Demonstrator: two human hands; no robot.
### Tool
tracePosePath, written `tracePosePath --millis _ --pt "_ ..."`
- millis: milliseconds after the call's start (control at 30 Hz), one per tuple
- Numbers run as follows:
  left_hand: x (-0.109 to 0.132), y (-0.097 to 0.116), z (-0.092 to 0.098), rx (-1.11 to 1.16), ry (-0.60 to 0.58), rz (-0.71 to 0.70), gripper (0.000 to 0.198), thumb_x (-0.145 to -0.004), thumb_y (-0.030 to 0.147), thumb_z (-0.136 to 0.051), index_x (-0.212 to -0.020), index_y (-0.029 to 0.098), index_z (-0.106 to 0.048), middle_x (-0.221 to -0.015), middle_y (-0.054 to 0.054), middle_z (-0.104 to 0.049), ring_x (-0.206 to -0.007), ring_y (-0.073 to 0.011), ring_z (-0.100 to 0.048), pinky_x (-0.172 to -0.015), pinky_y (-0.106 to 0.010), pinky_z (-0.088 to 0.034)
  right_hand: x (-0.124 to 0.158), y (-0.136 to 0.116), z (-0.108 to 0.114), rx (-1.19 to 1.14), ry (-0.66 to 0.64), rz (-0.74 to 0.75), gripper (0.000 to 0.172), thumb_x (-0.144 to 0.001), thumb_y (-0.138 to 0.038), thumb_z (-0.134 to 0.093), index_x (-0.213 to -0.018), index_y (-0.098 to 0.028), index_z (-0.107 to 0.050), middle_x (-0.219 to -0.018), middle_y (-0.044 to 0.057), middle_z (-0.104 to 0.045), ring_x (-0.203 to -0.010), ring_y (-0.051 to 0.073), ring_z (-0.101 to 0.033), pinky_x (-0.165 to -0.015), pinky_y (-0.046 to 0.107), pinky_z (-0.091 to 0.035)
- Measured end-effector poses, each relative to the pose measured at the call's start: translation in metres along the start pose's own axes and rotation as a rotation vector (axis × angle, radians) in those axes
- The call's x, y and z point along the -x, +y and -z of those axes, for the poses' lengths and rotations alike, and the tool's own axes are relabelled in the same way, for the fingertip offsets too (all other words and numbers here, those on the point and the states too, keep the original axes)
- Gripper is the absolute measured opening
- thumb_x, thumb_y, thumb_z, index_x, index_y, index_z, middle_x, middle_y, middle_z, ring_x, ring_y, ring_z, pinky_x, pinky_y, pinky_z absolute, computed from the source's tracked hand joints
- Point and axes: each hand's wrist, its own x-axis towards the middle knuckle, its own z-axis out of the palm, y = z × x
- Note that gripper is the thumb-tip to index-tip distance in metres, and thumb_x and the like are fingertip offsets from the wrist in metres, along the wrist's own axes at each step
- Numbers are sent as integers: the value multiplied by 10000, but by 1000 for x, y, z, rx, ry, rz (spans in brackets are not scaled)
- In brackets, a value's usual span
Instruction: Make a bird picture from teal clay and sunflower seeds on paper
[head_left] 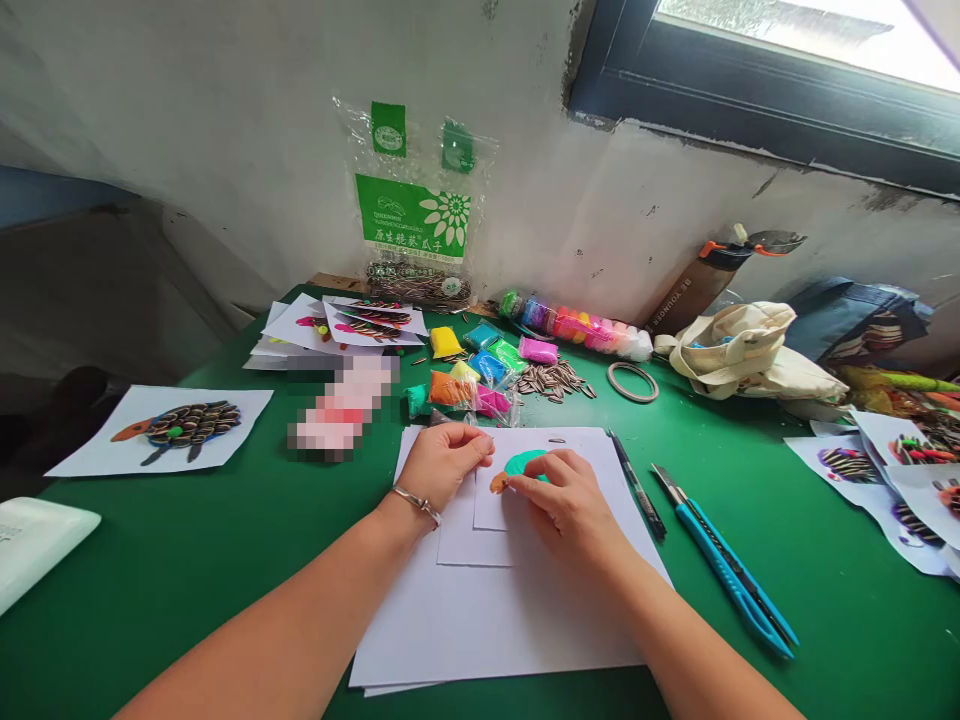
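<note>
On a small white card (491,515) lies a flattened teal piece of modelling clay (525,462), with a small orange clay piece (498,482) at its left. My right hand (566,495) reaches over the card, fingers bent, fingertips closed at the orange clay. The right thumb is mostly hidden. Just left of the card, my left hand (450,462) is closed, thumb and fingertips pinched together; whatever is between them is too small to make out. Larger white sheets (495,620) lie underneath. One sunflower seed (556,440) rests near the sheets' top edge.
Behind the sheets are clay packets (450,388), a pile of sunflower seeds (555,380) and a seed bag (416,240). A pen (637,485) and a blue utility knife (724,560) lie right. A seed-covered turtle picture (191,430) lies left; more pictures (885,480) lie far right.
</note>
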Motion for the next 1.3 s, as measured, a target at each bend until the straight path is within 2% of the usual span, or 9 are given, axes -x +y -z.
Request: tracePosePath --millis 233,467,633,933,1300 --pt "0 0 -1 6 1 7 214 -644 357 -750 -700 157 -697 -740 -41 -691 -734 -174 -652 -732 -290 -519 -5 -8 -4 21 -46 -21 268 -869 -129 -505 -970 -276 -705 -826 58 -613 -817 192 -475 -789 362 -401" --pt "0 -1 -2 14 -11 24 201 -645 343 -746 -693 154 -695 -723 -40 -686 -734 -171 -647 -752 -305 -519 -3 -3 -4 -18 -33 -60 356 -805 -33 -505 -958 -284 -706 -852 48 -603 -847 192 -478 -804 361 -397" --pt "0 -2 -2 19 -16 25 194 -648 335 -742 -691 152 -694 -721 -41 -684 -728 -165 -646 -739 -296 -519 -1 1 0 -18 17 -17 424 -788 -18 -471 -997 -304 -703 -815 45 -582 -823 189 -473 -771 349 -394" --pt "-1 -2 -3 19 -15 12 211 -643 350 -748 -692 152 -693 -725 -50 -688 -733 -179 -651 -750 -314 -527 -2 -3 -4 4 -58 -33 366 -792 -39 -519 -988 -290 -700 -843 56 -599 -856 207 -468 -806 379 -392" --pt "0 -2 -2 10 -15 21 221 -639 358 -749 -692 151 -693 -736 -54 -689 -748 -184 -650 -752 -312 -524 -1 -1 1 -12 -9 -15 393 -810 -48 -492 -1015 -312 -698 -800 44 -582 -819 189 -479 -788 356 -395"
